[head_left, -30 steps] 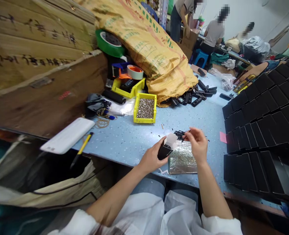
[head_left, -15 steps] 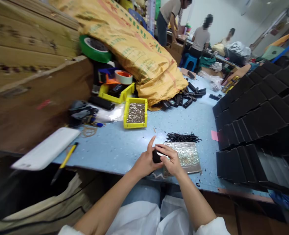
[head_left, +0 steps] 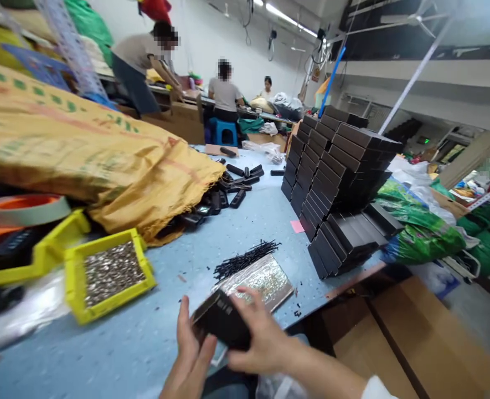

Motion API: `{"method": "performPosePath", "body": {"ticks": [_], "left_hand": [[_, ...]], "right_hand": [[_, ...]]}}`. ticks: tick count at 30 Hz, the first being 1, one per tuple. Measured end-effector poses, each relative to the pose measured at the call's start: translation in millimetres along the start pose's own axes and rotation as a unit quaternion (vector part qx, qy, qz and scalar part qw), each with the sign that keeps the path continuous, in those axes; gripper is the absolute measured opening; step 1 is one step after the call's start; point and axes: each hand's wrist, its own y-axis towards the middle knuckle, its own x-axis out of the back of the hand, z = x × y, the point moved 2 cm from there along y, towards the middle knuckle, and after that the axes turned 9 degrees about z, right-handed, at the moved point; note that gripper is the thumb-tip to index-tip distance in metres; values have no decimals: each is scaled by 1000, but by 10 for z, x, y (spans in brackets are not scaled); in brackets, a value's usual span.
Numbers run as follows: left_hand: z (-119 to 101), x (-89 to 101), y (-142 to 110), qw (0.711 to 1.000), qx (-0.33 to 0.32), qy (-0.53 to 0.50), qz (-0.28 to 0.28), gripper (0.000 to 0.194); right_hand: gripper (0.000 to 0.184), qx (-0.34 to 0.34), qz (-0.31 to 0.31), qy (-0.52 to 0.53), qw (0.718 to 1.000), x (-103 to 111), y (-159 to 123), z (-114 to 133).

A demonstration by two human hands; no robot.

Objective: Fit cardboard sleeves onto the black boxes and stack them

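Both my hands hold a small black box (head_left: 220, 322) just above the near edge of the light blue table (head_left: 261, 216). My left hand (head_left: 191, 357) grips it from below and behind, fingers curled up along its left side. My right hand (head_left: 261, 339) lies over its right end with the fingers pressed on it. Just beyond the box lies a clear bag of small shiny parts (head_left: 261, 279), and past that a loose pile of thin black sticks (head_left: 245, 259).
A yellow bin of small metal parts (head_left: 108, 272) sits left. A big yellow woven sack (head_left: 82, 149) fills the left rear, with black devices (head_left: 223, 194) at its edge. Stacks of black boxes (head_left: 336, 183) rise at right. Cardboard boxes (head_left: 411, 332) stand below. Three people work at the back.
The view has swung up and to the right. The black box is now turned flat between both hands, with my right hand laid over its end instead of working at its opening.
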Motion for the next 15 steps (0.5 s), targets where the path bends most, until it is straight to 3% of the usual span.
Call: {"method": "performPosePath", "body": {"ticks": [2,4,5,7,9,10,12,15], "left_hand": [[-62,25,-79,999,-24,-18,-14,70],[-109,59,-170,999,-21,-23,-29,58],[-130,69,-216,999,-11,-19,-33,52],[-166,65,-298,1000,14,-3,-26,44],[-188,35,-353,1000,24,10,-10,41],[-185,19,-367,1000,22,15,-1,40],[-134,7,-366,999,16,42,14,38],[83,55,-305,994,11,109,30,34]], "right_hand": [[85,-22,-149,-73,986,675,-369,106],[66,-112,-303,-207,923,1559,-736,93],[62,-159,-345,-291,878,2008,-884,43],[60,-250,-358,-399,806,2794,-1073,-144],[55,-325,-334,-429,774,3302,-1130,-361],[53,-341,-317,-431,773,3418,-1111,-435],[50,-302,-317,-437,786,3375,-998,-434],[45,-109,-347,-424,829,2744,-685,-143]]}}
